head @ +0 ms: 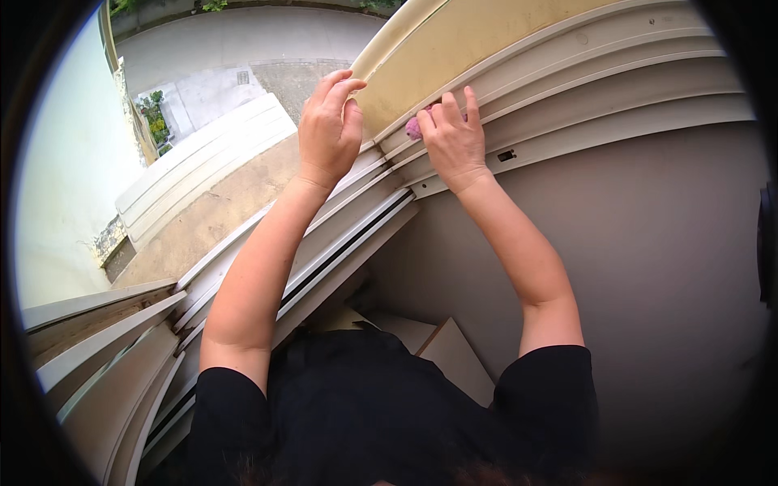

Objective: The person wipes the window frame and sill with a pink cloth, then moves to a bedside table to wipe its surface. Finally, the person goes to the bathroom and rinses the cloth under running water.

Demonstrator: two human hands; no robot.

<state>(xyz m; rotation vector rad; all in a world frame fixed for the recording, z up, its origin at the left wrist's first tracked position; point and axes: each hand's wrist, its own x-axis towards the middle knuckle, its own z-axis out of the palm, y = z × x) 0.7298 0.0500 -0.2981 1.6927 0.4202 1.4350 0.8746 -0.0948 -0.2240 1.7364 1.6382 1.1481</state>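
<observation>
A pale window frame with several parallel channels runs up the right side of an opening. My right hand presses a pink cloth against its grooves near the lower corner; most of the cloth is hidden under the fingers. My left hand is raised above the outer side of the sill, fingers curved and apart, near the edge of the yellowish outer reveal. It holds nothing that I can see. Below my left forearm runs the sill track with a black strip.
Outside lies a stained ledge beside a white ribbed panel, with paved ground far below. Window sashes stand at lower left. A grey wall is at right, a pale box-like piece beneath me.
</observation>
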